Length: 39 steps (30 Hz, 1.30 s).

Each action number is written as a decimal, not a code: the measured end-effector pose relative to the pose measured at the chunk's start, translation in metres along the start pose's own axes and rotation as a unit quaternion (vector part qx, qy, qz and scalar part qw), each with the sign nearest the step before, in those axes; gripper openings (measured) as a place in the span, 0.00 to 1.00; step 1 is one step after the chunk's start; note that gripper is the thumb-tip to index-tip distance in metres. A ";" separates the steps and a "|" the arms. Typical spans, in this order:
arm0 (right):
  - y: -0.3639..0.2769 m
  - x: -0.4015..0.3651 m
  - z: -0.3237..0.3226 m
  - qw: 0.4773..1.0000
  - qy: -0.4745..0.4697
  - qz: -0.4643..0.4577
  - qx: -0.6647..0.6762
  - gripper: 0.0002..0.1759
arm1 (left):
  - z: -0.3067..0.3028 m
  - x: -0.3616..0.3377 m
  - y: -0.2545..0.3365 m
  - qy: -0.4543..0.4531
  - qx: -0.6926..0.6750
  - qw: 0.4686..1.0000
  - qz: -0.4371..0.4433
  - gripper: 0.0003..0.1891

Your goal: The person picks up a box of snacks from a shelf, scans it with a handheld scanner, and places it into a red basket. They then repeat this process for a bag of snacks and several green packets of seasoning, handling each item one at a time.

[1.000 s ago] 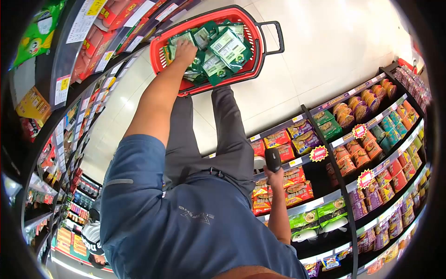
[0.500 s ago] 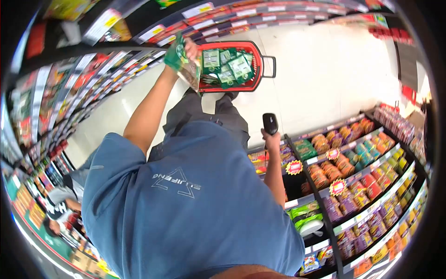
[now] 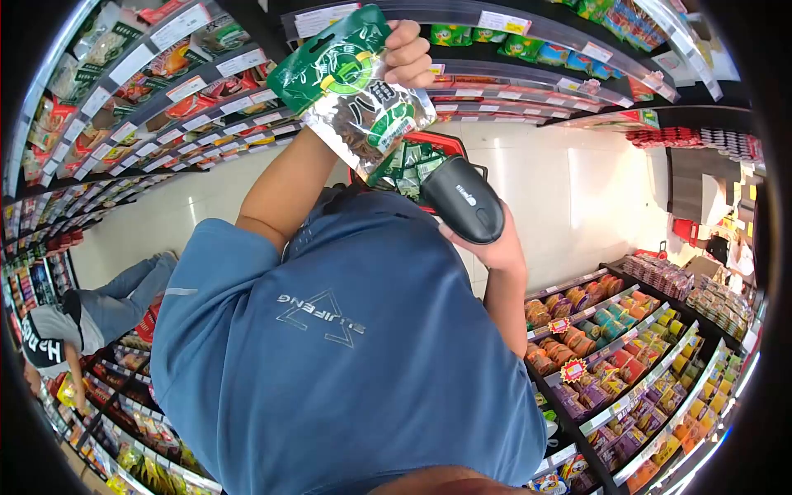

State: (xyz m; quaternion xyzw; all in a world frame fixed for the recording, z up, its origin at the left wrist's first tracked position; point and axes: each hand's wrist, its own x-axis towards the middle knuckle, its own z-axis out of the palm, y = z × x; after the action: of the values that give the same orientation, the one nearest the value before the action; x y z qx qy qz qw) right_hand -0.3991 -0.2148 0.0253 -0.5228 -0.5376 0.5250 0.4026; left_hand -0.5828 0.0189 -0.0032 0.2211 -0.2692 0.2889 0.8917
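Observation:
My left hand grips the edge of a green and silver packet, raised at the top centre with its printed front and clear window showing dark brown contents. In my right hand is a black handheld scanner, its rounded end close to the packet's lower right corner. Beneath both, a red basket stands on the floor, partly hidden by the packet and the scanner. Green packets lie inside it.
Shelves of packets run along the left and top. Another shelf unit with stacked colourful packs stands at the lower right. At the far left, another person in a grey top and jeans reaches toward a low shelf. Pale floor shows at the right.
My left hand has lifted the packet up and turned its front into view. My right hand has brought the scanner up and inward, near the packet. The view has shifted, showing more shelving at the top.

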 end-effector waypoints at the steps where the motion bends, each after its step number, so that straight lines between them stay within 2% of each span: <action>1: -0.006 0.003 0.011 1.000 -0.003 -0.002 -0.005 0.21 | 0.003 -0.004 0.006 -0.003 0.002 1.000 -0.002 0.17; 6: -0.023 0.026 0.054 1.000 -0.008 0.014 0.003 0.22 | 0.013 -0.027 0.036 -0.050 -0.009 0.999 0.005 0.18; 8: -0.028 0.032 0.069 1.000 -0.017 0.009 0.000 0.22 | 0.019 -0.039 0.051 -0.007 0.012 1.000 0.010 0.17; 10: -0.034 0.036 0.087 0.999 0.027 -0.015 0.026 0.25 | 0.021 -0.050 0.064 0.040 0.043 0.998 0.039 0.17; 13: -0.019 0.037 0.109 0.995 0.053 -0.086 -0.002 0.29 | 0.015 -0.052 0.091 0.008 0.056 0.997 0.048 0.11; 14: -0.027 0.053 0.104 0.989 -0.051 -0.127 0.055 0.28 | 0.020 -0.059 0.094 0.057 0.093 0.990 0.090 0.07; 15: -0.018 0.059 0.116 0.986 -0.026 -0.156 -0.056 0.27 | 0.025 -0.064 0.094 0.117 0.109 0.978 0.131 0.05; 17: -0.034 0.073 0.137 0.955 0.011 -0.229 -0.187 0.49 | 0.078 -0.052 0.089 0.342 0.235 0.888 0.198 0.08; 18: -0.038 0.076 0.140 0.953 0.015 -0.233 -0.192 0.49 | 0.091 -0.040 0.085 0.423 0.275 0.837 0.213 0.13; 19: -0.043 0.080 0.142 0.939 0.019 -0.263 -0.222 0.37 | 0.093 -0.036 0.086 0.415 0.276 0.840 0.214 0.13; 20: -0.046 0.083 0.144 0.922 0.021 -0.292 -0.253 0.27 | 0.093 -0.034 0.085 0.436 0.325 0.808 0.225 0.15; 21: -0.047 0.082 0.146 0.920 0.024 -0.294 -0.257 0.27 | 0.091 -0.034 0.085 0.458 0.371 0.773 0.234 0.17; 22: -0.046 0.080 0.148 0.963 0.093 -0.195 -0.161 0.29 | 0.093 -0.033 0.088 0.436 0.378 0.777 0.253 0.17; 23: -0.046 0.078 0.148 0.981 0.160 -0.091 -0.058 0.32 | 0.098 -0.035 0.090 0.432 0.376 0.779 0.253 0.17; 24: -0.050 0.076 0.139 0.984 0.141 -0.073 -0.077 0.35 | 0.104 -0.040 0.093 0.416 0.400 0.786 0.221 0.17; 25: -0.050 0.085 0.139 0.979 0.153 -0.130 0.031 0.38 | 0.114 -0.044 0.096 0.398 0.422 0.792 0.189 0.18; 26: -0.052 0.084 0.137 0.974 0.165 -0.129 0.084 0.38 | 0.119 -0.048 0.098 0.390 0.447 0.791 0.151 0.15; 27: -0.054 0.083 0.135 0.966 0.179 -0.127 0.137 0.39 | 0.118 -0.052 0.099 0.387 0.445 0.794 0.149 0.15; 28: -0.054 0.084 0.134 0.962 0.179 -0.134 0.156 0.40 | 0.117 -0.055 0.098 0.344 0.479 0.800 0.112 0.15; 29: -0.054 0.084 0.132 0.961 0.185 -0.134 0.153 0.40 | 0.115 -0.058 0.098 0.298 0.510 0.803 0.075 0.15; 31: -0.057 0.084 0.132 0.961 0.158 -0.147 0.173 0.39 | 0.118 -0.060 0.098 0.304 0.498 0.811 0.047 0.14; 33: -0.063 0.084 0.140 0.957 0.157 -0.176 0.168 0.37 | 0.124 -0.059 0.101 0.329 0.532 0.773 0.103 0.12; 35: -0.075 0.080 0.149 0.961 0.259 -0.101 0.004 0.31 | 0.127 -0.053 0.106 0.323 0.535 0.752 0.210 0.12; 36: -0.078 0.081 0.152 0.945 0.299 -0.129 0.004 0.17 | 0.126 -0.052 0.110 0.321 0.545 0.741 0.228 0.12; 37: -0.076 0.079 0.152 0.944 0.302 -0.131 0.004 0.17 | 0.126 -0.052 0.115 0.316 0.555 0.729 0.246 0.12; 39: -0.070 0.071 0.154 0.971 0.233 -0.055 0.017 0.16 | 0.131 -0.051 0.116 0.320 0.565 0.721 0.241 0.12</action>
State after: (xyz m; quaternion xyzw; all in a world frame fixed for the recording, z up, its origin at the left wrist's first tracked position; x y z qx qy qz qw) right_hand -0.5689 -0.1596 0.0670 -0.5938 -0.4474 0.3748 0.5539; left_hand -0.7381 0.0117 0.0928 0.5064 0.2012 0.6461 0.5345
